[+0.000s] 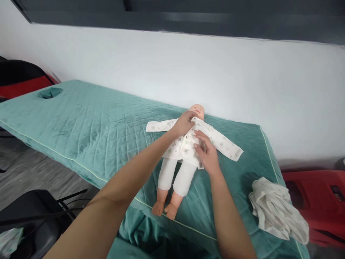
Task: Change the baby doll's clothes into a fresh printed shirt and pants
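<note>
A baby doll [198,110] lies on its back, its head toward the wall and its bare feet toward me. White cloth [167,172] covers its legs. It wears a white printed baby jacket [185,151] with both sleeves spread out sideways. At the neck, my left hand [184,124] has its fingers bent and closed on the jacket's collar edge, just below the doll's chin. Lower down, my right hand [208,154] rests on the jacket's front with thumb and fingers apart. Snaps show along the front opening between my hands.
The doll is on a green quilted bed [107,118] with a face hole [50,93] at its left end. Crumpled white cloth [277,208] lies at the bed's right edge. A black chair [35,212] stands at lower left, and a red object [323,201] at right. Behind is a white wall [134,64].
</note>
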A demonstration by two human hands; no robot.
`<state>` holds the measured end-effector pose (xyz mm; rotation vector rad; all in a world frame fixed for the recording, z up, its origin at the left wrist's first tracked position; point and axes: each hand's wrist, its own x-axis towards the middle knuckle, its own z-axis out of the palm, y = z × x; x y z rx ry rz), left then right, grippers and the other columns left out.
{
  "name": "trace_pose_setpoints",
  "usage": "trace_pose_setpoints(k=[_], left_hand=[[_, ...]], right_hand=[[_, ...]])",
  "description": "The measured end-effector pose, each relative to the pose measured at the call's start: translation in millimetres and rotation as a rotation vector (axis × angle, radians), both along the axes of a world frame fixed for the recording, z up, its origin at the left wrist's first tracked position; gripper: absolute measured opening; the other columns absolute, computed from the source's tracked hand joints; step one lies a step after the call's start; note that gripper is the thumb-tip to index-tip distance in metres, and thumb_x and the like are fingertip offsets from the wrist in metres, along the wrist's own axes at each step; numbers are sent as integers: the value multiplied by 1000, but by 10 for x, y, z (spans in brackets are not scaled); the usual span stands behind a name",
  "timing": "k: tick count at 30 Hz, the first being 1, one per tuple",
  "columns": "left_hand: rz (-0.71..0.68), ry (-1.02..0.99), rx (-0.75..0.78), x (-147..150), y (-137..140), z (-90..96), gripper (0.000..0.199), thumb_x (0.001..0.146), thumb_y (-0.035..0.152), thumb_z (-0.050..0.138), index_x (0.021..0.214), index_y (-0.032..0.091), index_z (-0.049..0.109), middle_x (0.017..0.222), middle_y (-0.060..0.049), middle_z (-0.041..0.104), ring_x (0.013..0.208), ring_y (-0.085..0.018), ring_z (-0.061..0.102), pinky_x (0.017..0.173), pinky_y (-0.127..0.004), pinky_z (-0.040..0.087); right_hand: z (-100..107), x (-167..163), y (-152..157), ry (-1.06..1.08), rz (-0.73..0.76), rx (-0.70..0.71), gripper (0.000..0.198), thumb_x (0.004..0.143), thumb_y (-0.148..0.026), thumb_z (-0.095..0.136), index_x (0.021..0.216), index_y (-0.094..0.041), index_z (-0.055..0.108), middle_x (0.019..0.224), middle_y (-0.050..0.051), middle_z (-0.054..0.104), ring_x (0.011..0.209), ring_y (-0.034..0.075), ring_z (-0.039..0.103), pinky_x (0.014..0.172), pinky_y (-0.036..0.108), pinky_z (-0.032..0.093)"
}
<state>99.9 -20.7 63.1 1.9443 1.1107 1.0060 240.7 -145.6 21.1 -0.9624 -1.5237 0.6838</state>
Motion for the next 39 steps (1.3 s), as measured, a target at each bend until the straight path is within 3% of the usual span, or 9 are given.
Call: trace_pose_setpoints(k=[3,8,14,20,25,28,31,33,39], left_hand=[[59,-86,19,8,31,-59,34,80,2,48,108,16,63,120,-10,63,114,-20,61,104,-37,48],[120,-43,121,-126,-74,-139,22,89,10,50,103,17,64,114,-10,63,109,-20,62,100,-37,52],[136,88,354,-653,-751,-472,22,96,21,50,115,18,62,129,-12,60,127,-23,55,114,-44,42],[140,40,208,-1095,-1335,-888,34,98,18,44,129,23,56,132,-10,61,124,-20,58,110,-41,48],[87,169,123,-1121,-1429,-928,63,86,11,55,146,24,43,141,-12,56,129,-28,55,110,-49,45],[103,224,112,-1108,-1425,-912,67,84,13,57,148,23,41,139,-14,57,126,-31,57,106,-52,46],[107,243,152,-1113,-1432,-924,61,87,18,56,146,22,42,130,-14,61,119,-31,59,103,-52,47],[122,248,179,-1113,-1446,-934,54,88,19,55,142,22,46,123,-13,64,113,-30,61,99,-49,49],[260,328,208,-1064,-1436,-932,38,89,19,55,126,22,58,109,-12,70,103,-33,65,92,-49,48]], right_hand=[[-19,-39,-4,-269,-5,69,29,93,-27,60,123,-26,64,146,7,58,148,24,39,124,52,29],[-53,-40,5,-450,-11,88,38,94,-34,60,132,-28,59,157,6,46,153,25,29,125,54,25],[-66,-45,-7,-598,-35,58,49,95,-44,59,142,-29,52,166,4,29,157,28,17,125,59,20],[-159,-68,-149,-600,-83,67,57,96,-48,56,149,-28,45,168,6,24,157,26,14,127,54,18],[-391,-110,-638,-470,-166,-65,70,100,-48,49,161,-27,22,171,6,9,158,23,10,129,50,15],[-476,-167,-899,-351,-275,-193,70,100,-48,47,161,-23,22,168,10,22,155,24,23,127,49,22],[-497,-225,-1008,-248,-402,-241,59,100,-46,46,154,-21,38,152,14,51,138,26,52,118,50,39],[-500,-249,-1009,-223,-460,-225,50,100,-41,47,145,-20,48,138,13,63,124,26,63,110,49,47],[-531,-243,-913,-362,-649,-230,38,90,-30,53,125,-17,60,110,12,70,100,26,64,93,47,52]])
